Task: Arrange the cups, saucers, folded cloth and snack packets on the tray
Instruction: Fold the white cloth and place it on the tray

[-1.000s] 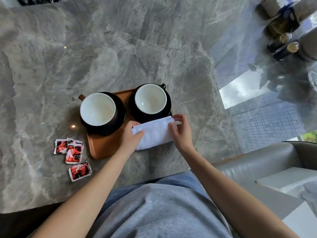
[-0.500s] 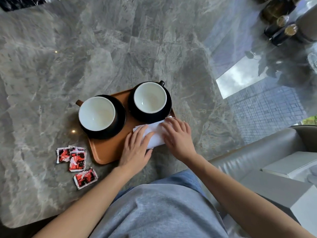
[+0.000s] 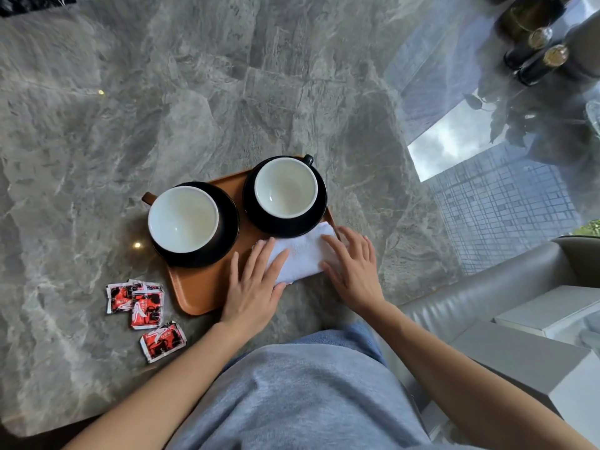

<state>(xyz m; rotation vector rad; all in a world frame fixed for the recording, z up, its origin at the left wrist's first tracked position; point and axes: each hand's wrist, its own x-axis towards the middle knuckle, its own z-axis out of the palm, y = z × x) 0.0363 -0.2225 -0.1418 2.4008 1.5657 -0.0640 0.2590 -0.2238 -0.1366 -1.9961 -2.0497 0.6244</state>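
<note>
A brown tray (image 3: 198, 289) lies on the grey marble table. Two black saucers stand on it, each under a cup that is white inside: the left cup (image 3: 183, 219) on its saucer (image 3: 229, 235), the right cup (image 3: 285, 187) on its saucer (image 3: 319, 207). A folded white cloth (image 3: 303, 254) lies on the tray's near right corner. My left hand (image 3: 255, 287) rests flat on the cloth's left end. My right hand (image 3: 355, 267) lies flat on its right end. Three red snack packets (image 3: 146, 311) lie on the table left of the tray.
Dark bottles (image 3: 539, 58) and a plant's reflection sit at the far right of the glossy table (image 3: 227, 92). A grey leather seat (image 3: 480, 293) and white boxes (image 3: 552, 310) are at the near right. My grey shirt fills the bottom of the view.
Both hands went from pinching the cloth's ends to lying flat on it. The cloth now lies pressed onto the tray's near right corner.
</note>
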